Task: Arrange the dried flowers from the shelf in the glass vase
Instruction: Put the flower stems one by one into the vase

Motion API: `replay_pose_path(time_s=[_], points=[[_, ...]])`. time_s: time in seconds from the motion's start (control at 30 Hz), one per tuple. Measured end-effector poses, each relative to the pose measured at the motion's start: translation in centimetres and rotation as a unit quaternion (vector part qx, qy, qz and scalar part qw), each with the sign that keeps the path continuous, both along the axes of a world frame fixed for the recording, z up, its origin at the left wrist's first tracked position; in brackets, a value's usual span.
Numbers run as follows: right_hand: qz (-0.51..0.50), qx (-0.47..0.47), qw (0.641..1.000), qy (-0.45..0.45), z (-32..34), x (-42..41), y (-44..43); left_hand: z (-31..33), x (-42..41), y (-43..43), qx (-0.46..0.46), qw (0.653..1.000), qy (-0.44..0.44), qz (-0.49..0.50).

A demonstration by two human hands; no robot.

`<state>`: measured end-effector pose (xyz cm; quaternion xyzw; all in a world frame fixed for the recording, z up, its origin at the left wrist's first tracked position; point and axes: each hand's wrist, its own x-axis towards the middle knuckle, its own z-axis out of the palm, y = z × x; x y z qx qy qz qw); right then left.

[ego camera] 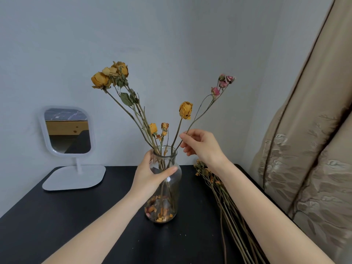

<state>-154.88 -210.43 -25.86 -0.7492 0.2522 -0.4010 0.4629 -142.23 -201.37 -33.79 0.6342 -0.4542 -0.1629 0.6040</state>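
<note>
A clear glass vase (167, 189) stands mid-table with loose dried petals at its bottom. Several dried yellow roses (109, 76) lean out of its neck to the left, and one yellow rose (185, 109) stands nearer the middle. My left hand (150, 173) wraps the vase at its shoulder and neck. My right hand (202, 145) pinches the thin stem of a pink-budded sprig (222, 84), whose lower end is inside the vase mouth. More dried flowers (222, 189) lie on the table to the right, partly hidden under my right forearm.
A white-framed stand mirror (67, 130) sits at the back left of the black table (76, 221). A beige patterned curtain (308, 149) hangs close along the right side. A pale wall lies behind.
</note>
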Motion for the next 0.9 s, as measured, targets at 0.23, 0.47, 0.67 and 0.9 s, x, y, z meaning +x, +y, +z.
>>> replay_pose_path(time_s=[0.23, 0.47, 0.67, 0.9], points=[[-0.011, 0.072, 0.997, -0.01, -2.4, -3.4, -1.3, -2.9, -2.3, 3.8, -0.025, 0.972, -0.154, 0.175], [-0.109, 0.146, 0.98, 0.079, -7.3, -8.8, -5.2, -5.8, -7.5, 2.8, -0.005, 0.97, -0.241, 0.002], [-0.175, 0.163, 0.954, 0.179, -10.7, -13.2, -7.8, -7.4, -10.4, -3.8, 0.139, 0.972, -0.18, -0.055], [-0.155, 0.109, 0.94, 0.285, -12.5, -13.3, -8.3, -8.2, -11.0, -10.1, 0.227, 0.971, -0.077, -0.008]])
